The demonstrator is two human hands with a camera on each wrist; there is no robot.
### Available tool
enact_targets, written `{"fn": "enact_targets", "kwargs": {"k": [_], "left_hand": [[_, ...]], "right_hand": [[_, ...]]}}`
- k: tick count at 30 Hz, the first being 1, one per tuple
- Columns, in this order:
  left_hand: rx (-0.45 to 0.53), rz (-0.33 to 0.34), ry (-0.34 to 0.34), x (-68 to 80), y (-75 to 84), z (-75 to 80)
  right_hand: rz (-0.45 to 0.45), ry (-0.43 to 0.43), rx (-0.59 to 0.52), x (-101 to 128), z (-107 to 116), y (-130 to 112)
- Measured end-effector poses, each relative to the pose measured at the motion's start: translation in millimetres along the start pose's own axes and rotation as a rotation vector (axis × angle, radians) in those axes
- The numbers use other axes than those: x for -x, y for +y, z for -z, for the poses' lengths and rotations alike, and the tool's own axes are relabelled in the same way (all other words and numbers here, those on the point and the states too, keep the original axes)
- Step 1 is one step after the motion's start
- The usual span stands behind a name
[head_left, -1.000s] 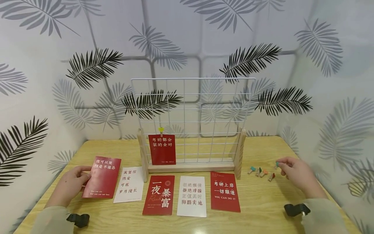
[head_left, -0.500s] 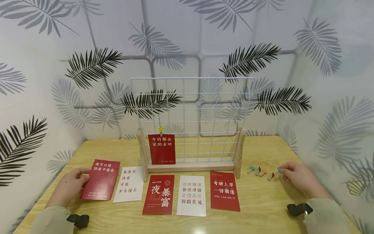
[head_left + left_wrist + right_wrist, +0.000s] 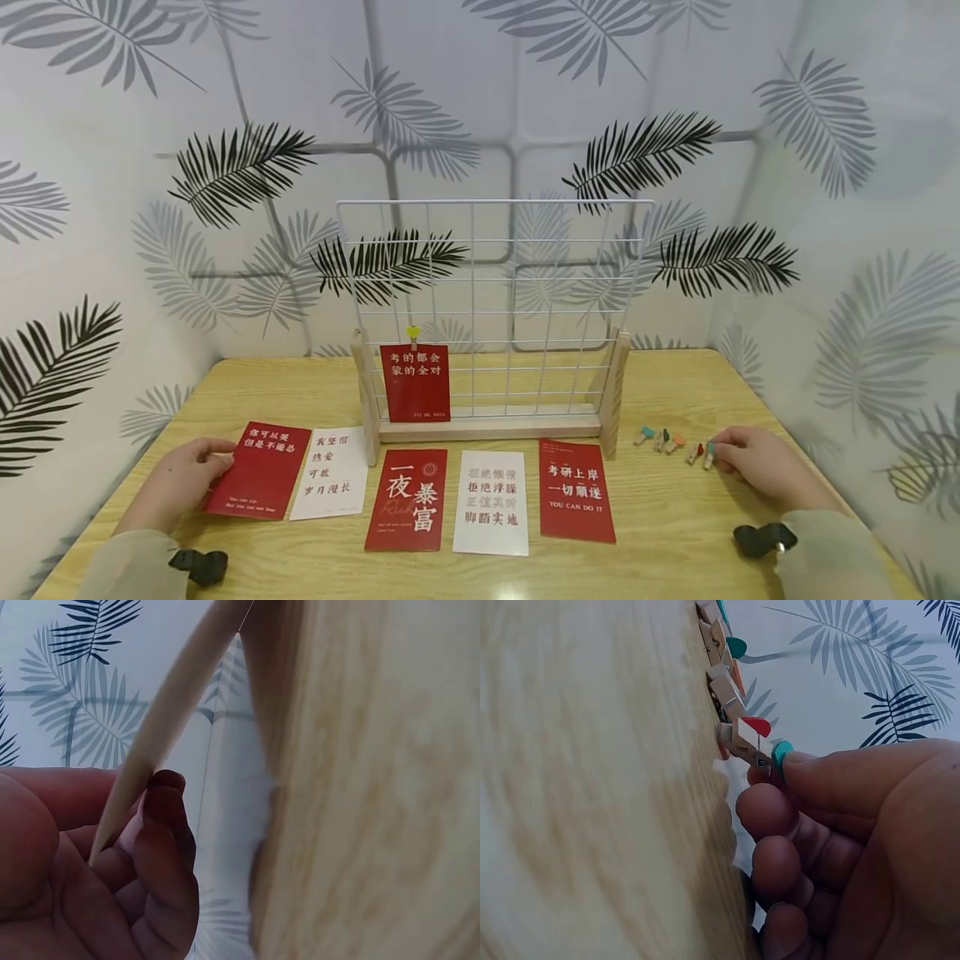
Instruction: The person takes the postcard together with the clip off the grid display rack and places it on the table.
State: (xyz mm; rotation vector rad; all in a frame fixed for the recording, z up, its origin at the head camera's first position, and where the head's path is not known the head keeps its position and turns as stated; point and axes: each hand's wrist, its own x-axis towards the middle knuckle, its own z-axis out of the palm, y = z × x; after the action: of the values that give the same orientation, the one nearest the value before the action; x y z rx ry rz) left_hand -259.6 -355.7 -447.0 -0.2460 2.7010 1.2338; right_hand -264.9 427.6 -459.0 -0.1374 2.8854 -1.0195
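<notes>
On the left in the head view, my left hand (image 3: 183, 479) pinches the left edge of a red card (image 3: 262, 475) with white lettering. The left wrist view shows this card (image 3: 169, 697) edge-on between thumb and curled fingers, tilted off the wooden table. My right hand (image 3: 757, 465) is low over the table at the right. Its thumb and forefinger pinch a small wooden clothespin (image 3: 708, 454) with a teal end, close beside a red-topped clothespin (image 3: 695, 453). In the right wrist view the thumb lies against the teal end (image 3: 781, 753); the other fingertips curl below.
A white wire grid (image 3: 472, 279) stands in a wooden base (image 3: 491, 429), with a red card (image 3: 417, 396) clipped low on its left. Red and white cards, including a white card (image 3: 328, 475), lie in front. Several clothespins (image 3: 662, 440) lie right of the base.
My left hand has lowered the red card toward the table. My right hand has come down and slightly left, bringing the teal clothespin beside the red-topped one.
</notes>
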Motion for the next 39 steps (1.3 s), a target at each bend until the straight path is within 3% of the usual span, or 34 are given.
{"fn": "enact_targets", "kwargs": {"k": [7,14,31,39], "left_hand": [[-0.004,-0.004,-0.019,-1.2,-1.5,-1.8],[0.067,0.019,-0.040,-2.2,-3.7,-4.6],[0.024,0.040,-0.025,0.7,-2.1,-3.3],[-0.001,0.007,-0.013,0.4,0.7,-3.1]], "right_hand": [[-0.002,-0.001,0.036,-1.5,-1.7,1.8],[-0.011,-0.005,0.068,-2.1,-1.8,-1.0],[-0.011,0.008,0.092,-3.5,-1.8,0.0],[-0.019,0.046,0.110,-2.5,-1.2,-2.3]]}}
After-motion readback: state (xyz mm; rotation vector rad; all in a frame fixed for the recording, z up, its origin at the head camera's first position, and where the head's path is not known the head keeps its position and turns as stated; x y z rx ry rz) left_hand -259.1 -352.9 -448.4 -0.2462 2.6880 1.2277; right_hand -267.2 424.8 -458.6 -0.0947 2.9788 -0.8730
